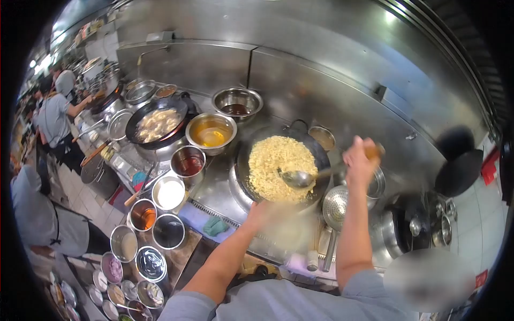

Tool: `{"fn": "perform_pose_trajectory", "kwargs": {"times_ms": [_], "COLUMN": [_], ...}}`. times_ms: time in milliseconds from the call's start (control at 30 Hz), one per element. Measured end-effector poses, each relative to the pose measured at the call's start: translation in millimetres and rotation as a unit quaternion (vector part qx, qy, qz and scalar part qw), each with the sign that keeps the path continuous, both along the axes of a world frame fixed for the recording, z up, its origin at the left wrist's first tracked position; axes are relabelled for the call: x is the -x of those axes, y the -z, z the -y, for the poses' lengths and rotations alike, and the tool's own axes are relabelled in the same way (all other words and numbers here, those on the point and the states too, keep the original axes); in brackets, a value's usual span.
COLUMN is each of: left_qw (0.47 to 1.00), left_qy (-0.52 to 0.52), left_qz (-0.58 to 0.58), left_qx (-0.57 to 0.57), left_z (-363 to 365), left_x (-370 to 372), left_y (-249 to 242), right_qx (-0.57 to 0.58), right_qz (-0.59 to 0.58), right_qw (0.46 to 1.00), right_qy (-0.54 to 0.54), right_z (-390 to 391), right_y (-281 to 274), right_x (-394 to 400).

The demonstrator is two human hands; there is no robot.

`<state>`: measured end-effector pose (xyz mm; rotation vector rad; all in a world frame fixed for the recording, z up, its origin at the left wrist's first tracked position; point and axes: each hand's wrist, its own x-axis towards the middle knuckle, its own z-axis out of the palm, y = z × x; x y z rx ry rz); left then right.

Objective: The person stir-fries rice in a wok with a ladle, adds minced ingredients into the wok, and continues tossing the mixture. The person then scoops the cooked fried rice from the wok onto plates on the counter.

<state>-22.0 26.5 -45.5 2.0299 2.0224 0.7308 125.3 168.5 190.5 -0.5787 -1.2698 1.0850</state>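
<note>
A metal bowl (231, 130) of yellow liquid sits just left of the wok (322, 160); the left hand (261, 215) is at the wok's near rim, its grip too blurred to tell; yellow grainy food (276, 160) lies inside, touched by the ladle (300, 180), whose handle the right hand (360, 159) clenches

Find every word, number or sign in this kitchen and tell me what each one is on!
No words, numbers or brands can be read.
Upper red patch, far right: too blurred to tell if it has writing.
Lower red patch: too small and blurred too.
Wok: no lettering that I can make out.
</note>
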Motion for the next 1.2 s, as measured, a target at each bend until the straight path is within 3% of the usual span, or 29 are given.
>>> {"fn": "perform_pose_trajectory", "kwargs": {"times_ms": [67, 100, 167, 233, 267, 300, 400, 467, 500, 567, 667, 700, 733, 800, 900, 967, 1067, 1100, 1133, 1200], "left_qw": [1.000, 0.999, 0.998, 0.999, 0.995, 0.996, 0.998, 0.997, 0.994, 0.996, 0.996, 0.997, 0.997, 0.997, 0.997, 0.997, 0.997, 0.996, 0.995, 0.998], "left_qy": [0.000, 0.019, 0.048, 0.018, 0.030, 0.027, 0.030, 0.042, 0.046, 0.048, 0.040, 0.039, 0.039, 0.035, 0.021, 0.016, 0.007, 0.007, 0.008, 0.000], "left_qz": [-0.018, -0.038, -0.041, -0.021, -0.041, -0.040, -0.048, -0.072, -0.096, -0.075, -0.081, -0.072, -0.064, -0.064, -0.067, -0.064, -0.052, -0.057, -0.054, -0.061], "left_qx": [-0.008, -0.010, -0.011, -0.021, -0.085, -0.079, -0.008, -0.008, -0.014, -0.017, 0.004, 0.006, 0.005, 0.008, -0.011, 0.039, 0.054, 0.072, 0.087, 0.020], "left_z": [-11.1, -9.9, 2.0, -9.8, -4.3, 3.9, 4.1, 8.0, 9.3, 3.5, 1.5, 1.1, -2.0, 0.3, -1.1, -1.1, -5.6, -1.0, -0.2, -3.9], "left_x": [5.6, 3.8, -0.1, 6.3, 7.8, 6.6, 2.2, 1.2, 0.5, 1.8, 3.3, 4.7, 5.3, 1.0, 4.4, 4.5, 4.6, 3.6, 3.0, 3.5], "left_y": [14.2, 22.5, 15.0, 17.8, 15.3, 7.2, -21.6, -32.8, -35.0, -28.5, -19.9, -14.7, -12.5, -8.8, -7.6, -11.1, -14.8, -13.8, -17.4, -6.3], "right_qx": [-0.031, -0.166, -0.022, -0.015, 0.003, 0.009, -0.116, -0.129, -0.015, -0.043, -0.062, -0.148, -0.144, -0.053, -0.028, -0.176, -0.181, -0.103, -0.060, -0.006], "right_qz": [-0.071, 0.061, 0.038, 0.000, -0.029, -0.028, 0.191, 0.183, 0.044, -0.086, -0.025, 0.045, 0.094, 0.152, 0.071, 0.109, 0.139, 0.180, 0.126, 0.055], "right_qw": [0.997, 0.979, 0.999, 1.000, 0.999, 0.999, 0.972, 0.966, 0.998, 0.995, 0.992, 0.980, 0.982, 0.986, 0.997, 0.978, 0.974, 0.978, 0.990, 0.995], "right_qy": [0.031, 0.098, -0.010, -0.017, -0.021, -0.023, 0.079, 0.133, 0.046, 0.036, 0.105, 0.128, 0.080, 0.033, -0.029, -0.005, 0.003, -0.005, 0.012, -0.080], "right_z": [16.5, -16.6, -2.0, 46.3, 67.5, 75.2, 32.0, -63.2, -62.8, -81.6, -68.7, -86.7, -102.4, -102.3, -46.6, -28.5, -59.6, -67.4, -94.7, -60.3], "right_y": [36.2, 94.1, 62.0, 4.9, -0.9, 19.9, 85.6, 57.4, 5.8, -37.8, 3.0, 54.3, 64.6, 14.3, -36.2, -2.5, 30.8, 3.9, 2.0, -44.2], "right_x": [-1.7, 0.1, 18.3, 22.0, 21.4, 19.9, 19.4, 28.4, 30.4, 25.3, 34.7, 51.5, 62.6, 87.9, 94.0, 91.7, 84.9, 72.0, 68.5, 33.7]}}
